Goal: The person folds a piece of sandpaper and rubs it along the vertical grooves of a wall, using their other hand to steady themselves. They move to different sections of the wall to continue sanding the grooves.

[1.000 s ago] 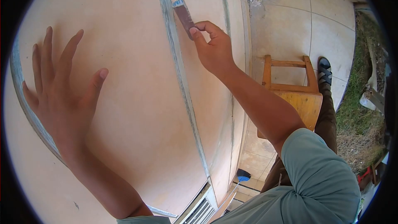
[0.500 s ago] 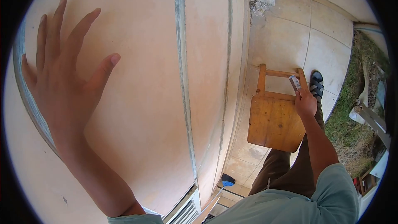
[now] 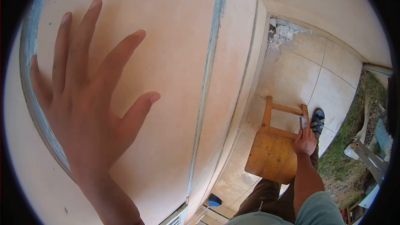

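My left hand (image 3: 89,96) is spread with its fingers apart over the peach wall (image 3: 162,50), beside a blue-grey painted strip (image 3: 30,67) on the left. My right hand (image 3: 305,142) is closed around a small flat piece (image 3: 303,122), brown along one side with a pale printed face; I cannot tell its exact kind. Below that hand stands a wooden chair (image 3: 273,156), its seat and rails showing. A sandalled foot (image 3: 318,121) is on the tiles to the right of the chair.
White debris (image 3: 283,31) lies in the far corner of the tiled floor (image 3: 300,58). A blue-and-black broom head (image 3: 214,200) is at the bottom, near a louvred vent (image 3: 177,218). Grass (image 3: 343,158) with scrap boards (image 3: 371,162) borders the tiles on the right.
The view has shifted, so the chair and floor appear lower. My left hand appears larger and farther right. The piece in my right hand has turned more upright.
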`<state>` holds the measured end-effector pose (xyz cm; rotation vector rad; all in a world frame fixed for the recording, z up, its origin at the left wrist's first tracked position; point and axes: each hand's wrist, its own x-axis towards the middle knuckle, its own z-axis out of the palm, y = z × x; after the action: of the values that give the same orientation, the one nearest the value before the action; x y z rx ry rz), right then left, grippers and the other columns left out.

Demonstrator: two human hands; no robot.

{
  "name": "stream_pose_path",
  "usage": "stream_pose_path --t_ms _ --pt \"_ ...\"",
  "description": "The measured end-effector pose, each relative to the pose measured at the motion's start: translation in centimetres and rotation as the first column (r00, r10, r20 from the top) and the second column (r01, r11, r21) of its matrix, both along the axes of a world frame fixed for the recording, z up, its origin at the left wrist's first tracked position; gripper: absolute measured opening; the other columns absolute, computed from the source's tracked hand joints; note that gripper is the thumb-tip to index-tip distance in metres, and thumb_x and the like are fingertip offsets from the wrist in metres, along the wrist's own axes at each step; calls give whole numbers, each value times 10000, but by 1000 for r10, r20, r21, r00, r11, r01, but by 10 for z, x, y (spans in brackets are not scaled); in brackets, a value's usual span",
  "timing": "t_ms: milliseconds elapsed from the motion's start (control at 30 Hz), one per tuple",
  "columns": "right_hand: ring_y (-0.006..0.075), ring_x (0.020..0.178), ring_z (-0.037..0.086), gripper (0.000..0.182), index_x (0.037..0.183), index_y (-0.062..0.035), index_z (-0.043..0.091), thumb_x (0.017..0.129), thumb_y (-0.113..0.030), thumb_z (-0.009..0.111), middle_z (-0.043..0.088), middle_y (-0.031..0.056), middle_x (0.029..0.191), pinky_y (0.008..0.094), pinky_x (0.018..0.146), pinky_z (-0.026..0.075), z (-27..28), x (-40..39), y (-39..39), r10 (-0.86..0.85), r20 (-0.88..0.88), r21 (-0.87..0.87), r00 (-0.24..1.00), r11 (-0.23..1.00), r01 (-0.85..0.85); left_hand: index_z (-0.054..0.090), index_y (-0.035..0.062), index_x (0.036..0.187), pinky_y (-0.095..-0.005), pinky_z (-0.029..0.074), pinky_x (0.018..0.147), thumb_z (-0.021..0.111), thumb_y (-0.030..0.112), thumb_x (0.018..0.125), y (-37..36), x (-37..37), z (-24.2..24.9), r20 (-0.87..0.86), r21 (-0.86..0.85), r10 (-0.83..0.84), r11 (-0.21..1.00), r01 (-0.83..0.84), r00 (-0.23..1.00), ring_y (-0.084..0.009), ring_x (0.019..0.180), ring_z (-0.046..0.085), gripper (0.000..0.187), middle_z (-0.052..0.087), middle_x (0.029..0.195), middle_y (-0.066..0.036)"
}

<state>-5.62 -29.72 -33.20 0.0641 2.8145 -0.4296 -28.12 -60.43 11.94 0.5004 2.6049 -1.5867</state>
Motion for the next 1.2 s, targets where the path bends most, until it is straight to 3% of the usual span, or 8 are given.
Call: stream_pose_path --t_ms 133,333,567,1200 --pt "324 875 597 140 980 -74 581 905 -191 569 601 108 937 469 709 458 -2 1 -1 -5 42 0 999 1000 5 668 329 1251 -670 145 1157 617 728 771 7 -6 1 5 54 95 994 -96 995 -318 1478 306 627 430 1550 -44" --pt "318 862 594 149 992 -73 589 903 -191 574 616 111 934 469 716 448 3 -6 -2 -3 126 1 992 1000 3 672 344 1237 -659 138 1163 512 768 826 5 -6 -2 -18 29 112 993 -111 994 -334 1480 297 612 422 1554 -63" --pt "306 811 591 118 952 -90 580 899 -196 586 603 98 829 465 710 447 1 -3 -2 -4 142 33 990 999 -1 677 338 1227 -662 139 1161 491 780 829 6 -5 -1 -9 39 134 990 -134 991 -337 1479 298 624 420 1555 -70" --pt "310 813 612 123 910 -106 572 862 -216 602 617 98 810 469 714 459 -4 -6 1 20 274 57 962 998 -37 654 386 1217 -682 134 1156 370 856 810 11 -6 4 28 -63 139 989 -137 990 -436 1452 303 683 406 1548 -139"
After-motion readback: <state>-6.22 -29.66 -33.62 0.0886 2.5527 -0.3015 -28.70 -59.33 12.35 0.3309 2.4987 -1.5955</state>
